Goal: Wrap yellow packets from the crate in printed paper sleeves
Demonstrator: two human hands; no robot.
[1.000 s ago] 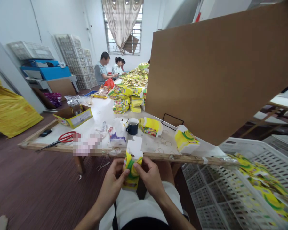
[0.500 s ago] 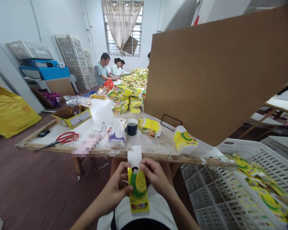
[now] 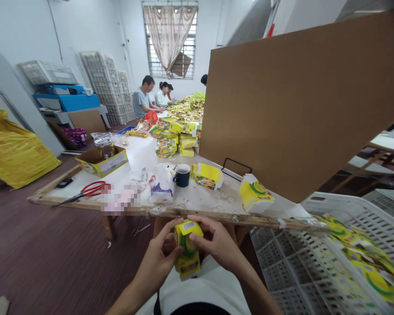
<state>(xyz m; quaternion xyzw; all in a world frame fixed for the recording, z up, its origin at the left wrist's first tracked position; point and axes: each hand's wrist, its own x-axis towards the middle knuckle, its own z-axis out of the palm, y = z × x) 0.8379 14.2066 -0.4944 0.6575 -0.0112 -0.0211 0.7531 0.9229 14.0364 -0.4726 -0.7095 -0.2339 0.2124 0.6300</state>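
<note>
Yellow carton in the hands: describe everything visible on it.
The yellow carton is a small box, seemingly thin printed card, with a green ring on its front and a multicoloured strip near the bottom. Its top flap is folded over, showing a white label. It stands roughly upright over the lap, below the table edge. The left hand and right hand grip its upper half.
</note>
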